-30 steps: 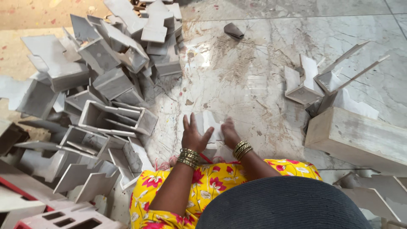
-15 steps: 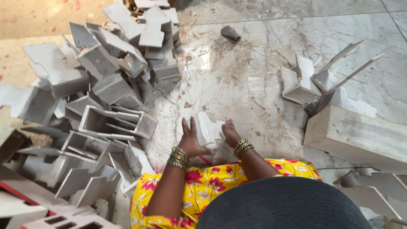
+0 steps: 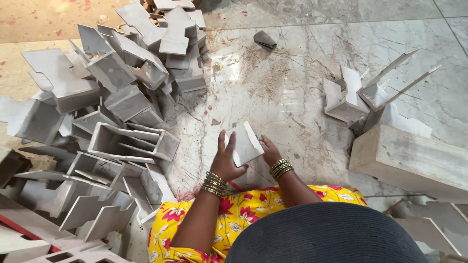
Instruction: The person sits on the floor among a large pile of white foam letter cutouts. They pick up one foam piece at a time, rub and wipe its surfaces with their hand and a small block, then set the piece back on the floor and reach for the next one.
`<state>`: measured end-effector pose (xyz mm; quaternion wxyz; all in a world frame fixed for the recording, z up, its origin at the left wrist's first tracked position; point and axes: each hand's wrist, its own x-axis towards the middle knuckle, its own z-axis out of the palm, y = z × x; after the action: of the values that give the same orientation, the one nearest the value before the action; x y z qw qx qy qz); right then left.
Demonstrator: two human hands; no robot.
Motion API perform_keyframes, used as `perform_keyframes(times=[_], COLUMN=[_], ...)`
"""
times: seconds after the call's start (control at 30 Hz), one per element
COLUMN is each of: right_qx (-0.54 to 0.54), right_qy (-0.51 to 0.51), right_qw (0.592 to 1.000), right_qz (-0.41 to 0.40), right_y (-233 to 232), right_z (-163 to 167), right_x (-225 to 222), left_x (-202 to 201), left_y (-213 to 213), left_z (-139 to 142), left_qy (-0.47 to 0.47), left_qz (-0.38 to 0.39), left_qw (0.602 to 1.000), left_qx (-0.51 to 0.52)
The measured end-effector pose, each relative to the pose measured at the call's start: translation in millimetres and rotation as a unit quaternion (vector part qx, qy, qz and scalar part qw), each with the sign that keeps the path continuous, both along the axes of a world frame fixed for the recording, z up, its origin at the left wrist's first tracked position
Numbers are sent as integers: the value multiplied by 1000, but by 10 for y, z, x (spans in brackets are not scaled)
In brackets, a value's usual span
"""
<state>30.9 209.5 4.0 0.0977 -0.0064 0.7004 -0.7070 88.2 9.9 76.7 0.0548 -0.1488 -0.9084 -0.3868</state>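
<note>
A small pale grey tile piece (image 3: 246, 142) is lifted off the marble floor (image 3: 292, 92), tilted, between both my hands. My left hand (image 3: 225, 160) grips its left edge with fingers up along the face. On its right side my right hand (image 3: 269, 150) holds it from behind. Gold bangles circle both wrists. My lap in yellow flowered cloth (image 3: 243, 214) lies just below.
A big heap of cut grey tile pieces and U-shaped channels (image 3: 122, 112) fills the left. Glued tile assemblies (image 3: 370, 95) and a long stone block (image 3: 409, 158) stand at the right. A dark wedge (image 3: 264, 40) lies at the top, with dust and debris on the floor.
Both hands were flat and low on the floor; they have since raised the tile piece and tilted it up in front of me. The camera view shifted slightly.
</note>
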Motion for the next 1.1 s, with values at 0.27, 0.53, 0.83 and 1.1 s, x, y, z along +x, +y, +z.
perform_keyframes(times=[0.27,0.53,0.83,1.1], right_qx=[-51,578,648,613], right_qy=[36,281,184,247], right_qw=[997,758,732,707], right_qz=[-54,110,108,252], right_y=[80,-266,-527,-284], right_z=[208,754,1065,957], right_x=[13,436,233,592], left_x=[-138,-322,-369,-391], left_y=[-37,147,233,269], left_z=[-495,-724,-910,-887], left_qy=[21,28,-49,157], left_qz=[-21,-89,-82,-90], left_qw=[996,995,995,968], left_qx=[85,29,14,-172])
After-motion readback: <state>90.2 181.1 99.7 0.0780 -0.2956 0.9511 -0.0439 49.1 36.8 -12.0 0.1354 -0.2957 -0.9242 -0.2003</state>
